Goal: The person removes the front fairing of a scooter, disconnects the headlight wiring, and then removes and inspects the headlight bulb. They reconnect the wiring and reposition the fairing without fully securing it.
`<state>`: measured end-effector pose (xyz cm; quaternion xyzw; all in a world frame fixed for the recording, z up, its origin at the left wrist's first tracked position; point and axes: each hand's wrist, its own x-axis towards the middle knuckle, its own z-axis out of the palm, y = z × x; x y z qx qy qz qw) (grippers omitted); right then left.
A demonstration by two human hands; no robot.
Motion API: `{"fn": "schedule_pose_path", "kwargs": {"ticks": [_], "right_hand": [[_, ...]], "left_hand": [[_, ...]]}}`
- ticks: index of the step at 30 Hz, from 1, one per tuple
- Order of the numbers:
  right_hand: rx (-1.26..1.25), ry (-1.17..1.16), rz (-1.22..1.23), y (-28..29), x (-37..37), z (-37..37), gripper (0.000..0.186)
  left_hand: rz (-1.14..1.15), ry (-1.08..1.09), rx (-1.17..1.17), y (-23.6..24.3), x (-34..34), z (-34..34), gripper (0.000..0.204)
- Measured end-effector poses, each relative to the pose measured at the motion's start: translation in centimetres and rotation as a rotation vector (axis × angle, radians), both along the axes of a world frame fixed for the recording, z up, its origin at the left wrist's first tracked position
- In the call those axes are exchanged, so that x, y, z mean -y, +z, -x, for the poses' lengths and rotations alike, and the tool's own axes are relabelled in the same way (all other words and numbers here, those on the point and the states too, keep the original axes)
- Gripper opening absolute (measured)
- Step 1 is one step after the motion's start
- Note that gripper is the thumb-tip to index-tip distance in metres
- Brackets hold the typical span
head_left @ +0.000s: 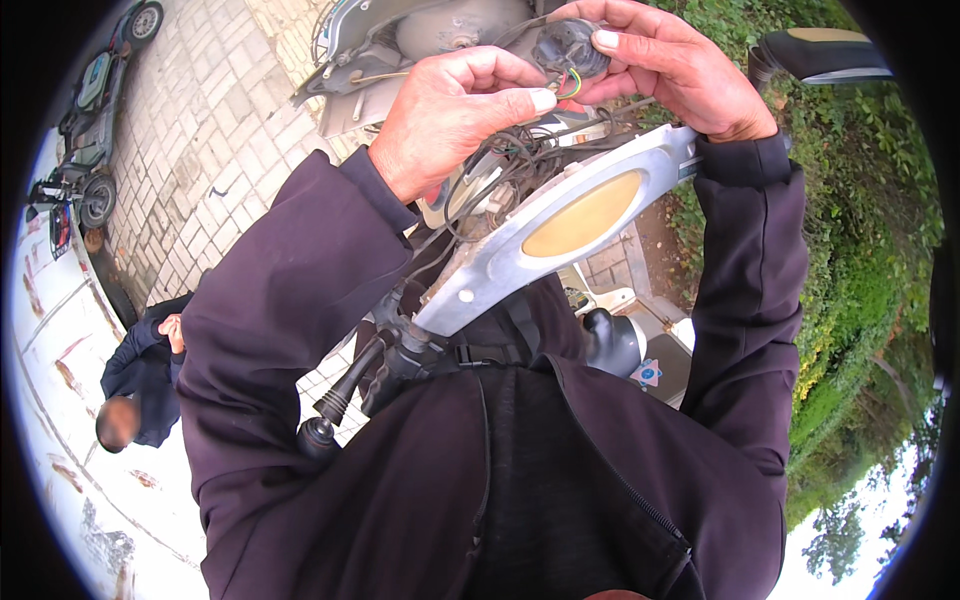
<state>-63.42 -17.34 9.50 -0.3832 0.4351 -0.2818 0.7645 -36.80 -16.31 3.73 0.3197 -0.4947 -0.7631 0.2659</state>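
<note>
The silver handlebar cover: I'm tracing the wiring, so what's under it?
Under the silver cover, tangled dark cables run toward the round part both hands hold. Their lower ends are hidden by the cover.

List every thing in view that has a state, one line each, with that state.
Round dark part: held up in the fingertips of both hands, coloured wires hanging from it.
Left hand: pinching the wires beside the part.
Right hand: gripping the part.
Silver handlebar cover: loose wires bunched above it.
Scooter: parked on the paving.
</note>
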Motion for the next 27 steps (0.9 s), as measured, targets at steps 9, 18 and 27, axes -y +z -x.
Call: {"fn": "schedule_pose_path", "kwargs": {"ticks": [9,18,27], "right_hand": [[-0.015,0.037,0.043,0.6,-0.2,-0.5,0.041],[0.027,0.033,0.046,0.1,0.0,-0.3,0.043],[-0.036,0.017,0.018,0.5,-0.1,-0.6,0.042]], "left_hand": [[0.055,0.062,0.037,-0.4,0.1,0.9,0.02],[-0.024,0.158,-0.055,0.0,-0.6,0.7,0.017],[0.135,0.329,-0.08,0.2,-1.7,1.6,0.009]]}}
